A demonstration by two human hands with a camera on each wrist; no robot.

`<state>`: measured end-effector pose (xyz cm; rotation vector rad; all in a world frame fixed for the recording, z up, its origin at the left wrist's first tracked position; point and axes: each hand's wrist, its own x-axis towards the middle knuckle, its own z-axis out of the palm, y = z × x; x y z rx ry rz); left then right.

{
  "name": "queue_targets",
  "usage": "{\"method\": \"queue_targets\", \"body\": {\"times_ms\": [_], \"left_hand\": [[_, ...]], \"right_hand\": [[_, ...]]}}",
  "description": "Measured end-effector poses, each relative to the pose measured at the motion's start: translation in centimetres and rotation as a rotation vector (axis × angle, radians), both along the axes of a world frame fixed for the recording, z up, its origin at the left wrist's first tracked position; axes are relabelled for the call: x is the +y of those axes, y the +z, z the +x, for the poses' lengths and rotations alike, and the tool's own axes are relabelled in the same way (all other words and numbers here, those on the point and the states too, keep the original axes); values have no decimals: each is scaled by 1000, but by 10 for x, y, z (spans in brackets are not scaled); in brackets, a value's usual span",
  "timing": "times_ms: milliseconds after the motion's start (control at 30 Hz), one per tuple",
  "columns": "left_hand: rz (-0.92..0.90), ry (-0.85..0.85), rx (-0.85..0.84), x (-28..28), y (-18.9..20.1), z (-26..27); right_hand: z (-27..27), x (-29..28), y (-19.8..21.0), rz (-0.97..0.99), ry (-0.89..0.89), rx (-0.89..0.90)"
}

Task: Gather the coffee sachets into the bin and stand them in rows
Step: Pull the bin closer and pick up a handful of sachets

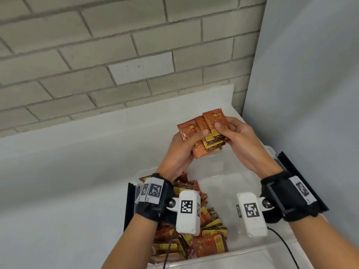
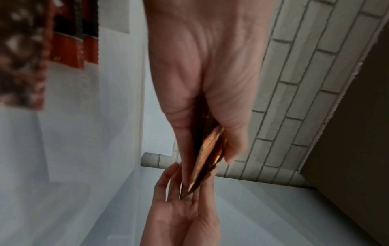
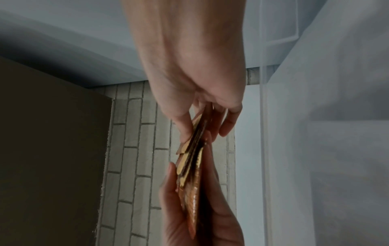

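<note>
Above the bin (image 1: 242,183), both hands hold a fanned stack of sachets (image 1: 206,131), orange-red w/ yellow panels. Left hand (image 1: 180,150) grips the stack from the left, thumb across the front, fingers curled behind. Right hand (image 1: 240,140) pinches it from the right, thumb on the front face, fingers behind. Stack is off the worktop (image 1: 58,181), roughly upright, tilted a bit left; abt three or four sachets overlap, exact count unclear.

Left wrist view: left hand (image 2: 202,83) clamps the stack edge-on (image 2: 208,158), right hand (image 2: 181,216) meeting it from below in frame. Right wrist view: right hand (image 3: 193,74) w/ thumb and fingers either side of the thin stack (image 3: 191,166), left hand (image 3: 200,216) closed on the other end. Both views blurred.

Bin is clear plastic, sits on the white worktop near the corner. Its left part holds a loose pile of more sachets (image 1: 194,239), lying at mixed angles, not in rows; right part of the bin floor is bare. Black handle/clip pieces (image 1: 297,175) show at the bin's left and right ends.

Each wrist carries a black strap w/ white camera block and printed marker tags (image 1: 187,206); a black cable (image 1: 283,247) trails from the right one. Behind: pale brick wall (image 1: 97,55), plain grey wall (image 1: 310,74) on the right.
</note>
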<state>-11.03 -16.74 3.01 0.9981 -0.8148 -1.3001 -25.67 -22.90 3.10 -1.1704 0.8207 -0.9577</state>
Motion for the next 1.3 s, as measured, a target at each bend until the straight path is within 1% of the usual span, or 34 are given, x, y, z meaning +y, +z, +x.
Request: {"method": "queue_targets", "body": {"times_ms": [167,300,367,433,500,567,667,800,933,1033,1167,1233,1300], "left_hand": [[12,66,-12,0,-2,0],[23,95,-7,-2,-1,0],[29,104,21,-4,-1,1],[24,110,42,-5,-1,4],[18,114,26,-4,-1,6],[22,129,-37,-3,-2,7],[35,164,-106,-2,-3,8],[62,201,-119,-2,-5,11],[56,190,-140,0,-5,13],[26,143,-158,0,-1,10],[50,81,-88,-2,1,9],[45,92,-141,-4,-2,9],[27,99,-227,-5,-6,7]], "right_hand": [[-2,1,1,7,53,-5],[-1,-1,-1,23,-2,-17],[-2,-3,-3,49,-39,-35],[-3,-5,-4,80,-46,-58],[-4,-5,-3,93,-28,-79],[-4,-4,-3,47,-9,-61],[-4,-2,-2,-51,34,13],[-3,0,-2,-106,98,88],[-2,0,-2,-106,145,92],[-1,-1,-3,-55,88,36],[-5,-8,-5,102,-65,-160],[-6,-11,-6,173,-97,-221],[-4,-10,-8,215,-89,-247]]}}
